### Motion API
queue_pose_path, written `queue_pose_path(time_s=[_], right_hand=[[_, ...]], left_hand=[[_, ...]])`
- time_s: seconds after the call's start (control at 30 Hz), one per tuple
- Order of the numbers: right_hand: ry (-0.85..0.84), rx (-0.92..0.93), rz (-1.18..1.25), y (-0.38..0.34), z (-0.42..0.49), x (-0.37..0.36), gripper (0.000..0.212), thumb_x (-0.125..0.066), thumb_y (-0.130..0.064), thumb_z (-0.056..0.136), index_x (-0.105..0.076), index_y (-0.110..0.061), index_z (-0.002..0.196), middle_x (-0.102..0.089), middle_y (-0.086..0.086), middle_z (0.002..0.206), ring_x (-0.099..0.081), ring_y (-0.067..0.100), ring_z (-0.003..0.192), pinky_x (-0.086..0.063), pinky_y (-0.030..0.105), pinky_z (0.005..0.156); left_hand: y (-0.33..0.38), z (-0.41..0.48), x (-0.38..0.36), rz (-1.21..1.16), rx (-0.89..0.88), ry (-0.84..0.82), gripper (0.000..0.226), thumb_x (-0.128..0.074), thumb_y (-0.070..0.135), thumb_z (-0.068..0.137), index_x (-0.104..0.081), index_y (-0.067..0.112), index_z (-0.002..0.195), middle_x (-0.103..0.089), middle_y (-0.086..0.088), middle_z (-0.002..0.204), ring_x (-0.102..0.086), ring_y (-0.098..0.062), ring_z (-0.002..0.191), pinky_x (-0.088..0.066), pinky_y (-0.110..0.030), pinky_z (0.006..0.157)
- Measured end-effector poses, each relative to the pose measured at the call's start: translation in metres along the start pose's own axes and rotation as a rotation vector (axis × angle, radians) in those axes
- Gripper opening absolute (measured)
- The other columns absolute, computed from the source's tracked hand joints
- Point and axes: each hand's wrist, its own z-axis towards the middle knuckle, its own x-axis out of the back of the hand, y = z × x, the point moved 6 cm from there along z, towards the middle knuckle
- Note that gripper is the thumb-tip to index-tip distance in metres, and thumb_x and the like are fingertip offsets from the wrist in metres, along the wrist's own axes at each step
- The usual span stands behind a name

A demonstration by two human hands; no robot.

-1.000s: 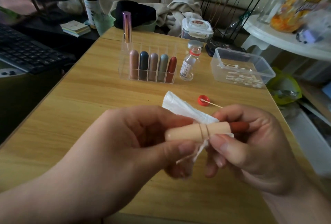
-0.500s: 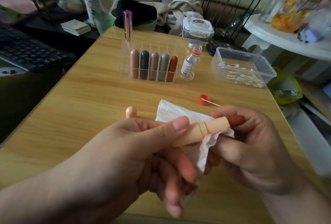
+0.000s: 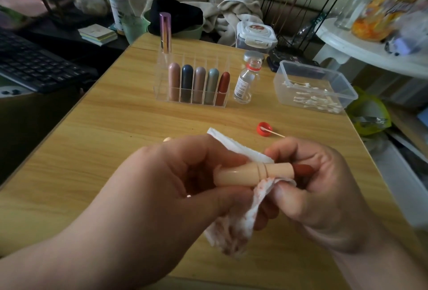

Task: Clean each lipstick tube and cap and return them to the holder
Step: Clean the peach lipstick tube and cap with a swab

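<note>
L hand (image 3: 162,187) pinches tube (image 3: 252,172) base; R hand (image 3: 324,187) pinches tissue (image 3: 240,225) at collar. Light, stiff, prob. slick; bullet (image 3: 303,169) soft, avoid.

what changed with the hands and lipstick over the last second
The left hand regripped the peach lipstick tube: thumb shifted on top, then back underneath. More of the red-stained tissue now hangs below the tube, pinched by the right hand. The tube stayed level; holder, bottle and red cap did not move.
</note>
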Motion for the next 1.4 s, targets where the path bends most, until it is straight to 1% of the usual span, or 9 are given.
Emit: queue_pose_path(time_s=[0.13,0.23,0.5,0.67,0.83,0.93,1.07,1.23,1.4], right_hand=[[0.003,0.004,0.005,-0.003,-0.001,-0.002,0.016,-0.067,0.001,0.060,-0.071,-0.008,0.072,-0.063,0.007,0.052,-0.061,0.016,0.041,-0.051,0.026,0.041],[0.034,0.035,-0.055,-0.004,-0.002,0.001,0.018,-0.068,-0.001,0.059,-0.072,-0.013,0.072,-0.064,0.004,0.053,-0.061,0.013,0.042,-0.050,0.021,0.043],[0.043,0.035,-0.176,-0.005,-0.002,0.006,0.017,-0.073,-0.011,0.059,-0.071,-0.015,0.075,-0.064,0.008,0.057,-0.061,0.021,0.047,-0.053,0.030,0.046],[0.018,0.043,-0.224,-0.007,-0.004,0.003,0.016,-0.072,-0.010,0.059,-0.071,-0.017,0.073,-0.064,0.001,0.059,-0.060,0.014,0.049,-0.051,0.028,0.046],[0.018,-0.002,-0.210,-0.004,-0.006,0.003,0.017,-0.074,-0.011,0.058,-0.071,-0.016,0.074,-0.066,0.011,0.059,-0.063,0.024,0.049,-0.053,0.036,0.046],[0.021,-0.034,-0.149,-0.001,-0.004,0.004,0.017,-0.075,-0.009,0.059,-0.072,-0.015,0.075,-0.066,0.012,0.059,-0.063,0.024,0.048,-0.053,0.033,0.045],[0.019,-0.065,-0.046,0.003,-0.003,0.003,0.017,-0.074,-0.005,0.062,-0.073,-0.014,0.077,-0.066,0.010,0.061,-0.065,0.020,0.051,-0.054,0.029,0.046],[-0.043,-0.123,0.173,0.010,0.000,0.000,0.024,-0.086,-0.015,0.065,-0.076,-0.009,0.085,-0.070,0.008,0.069,-0.067,0.018,0.056,-0.054,0.024,0.054],[0.018,-0.208,0.300,0.019,0.001,0.008,0.040,-0.091,-0.021,0.058,-0.077,-0.008,0.093,-0.068,0.015,0.079,-0.060,0.027,0.070,-0.048,0.034,0.068]], left_hand=[[0.001,0.005,-0.001,-0.231,0.064,-0.108,0.021,-0.086,0.032,0.074,-0.078,0.022,0.091,-0.077,-0.005,0.078,-0.074,-0.020,0.066,-0.059,-0.027,0.061],[-0.008,0.008,-0.004,-0.447,0.243,-0.224,0.032,-0.077,0.038,0.073,-0.078,0.010,0.089,-0.074,-0.018,0.078,-0.069,-0.033,0.061,-0.057,-0.037,0.059],[0.012,-0.002,0.001,0.036,-0.235,0.097,0.023,-0.087,0.026,0.068,-0.075,0.027,0.087,-0.077,0.002,0.089,-0.076,-0.023,0.080,-0.061,-0.039,0.071],[-0.008,0.007,-0.007,-0.306,0.182,-0.234,0.027,-0.083,0.039,0.072,-0.079,0.017,0.087,-0.077,-0.013,0.078,-0.075,-0.032,0.070,-0.060,-0.038,0.066],[0.003,0.007,0.000,0.038,0.066,-0.133,0.029,-0.090,0.041,0.059,-0.076,0.030,0.083,-0.078,0.006,0.081,-0.076,-0.012,0.077,-0.061,-0.037,0.075],[-0.015,0.014,-0.001,0.235,0.108,-0.292,0.057,-0.084,0.079,0.023,-0.075,0.046,0.069,-0.073,0.021,0.071,-0.070,0.005,0.069,-0.059,-0.039,0.080],[-0.001,0.016,0.002,0.264,-0.117,-0.062,0.028,-0.089,0.050,0.065,-0.070,0.038,0.081,-0.073,0.019,0.080,-0.069,0.000,0.069,-0.056,-0.031,0.060],[-0.014,0.004,-0.013,-0.318,0.213,-0.166,0.025,-0.088,0.029,0.071,-0.076,0.018,0.090,-0.077,-0.014,0.083,-0.075,-0.032,0.073,-0.062,-0.041,0.066],[-0.021,0.003,-0.025,-0.643,0.316,-0.263,0.024,-0.077,0.023,0.082,-0.076,0.002,0.094,-0.073,-0.022,0.086,-0.069,-0.030,0.067,-0.057,-0.035,0.065]])
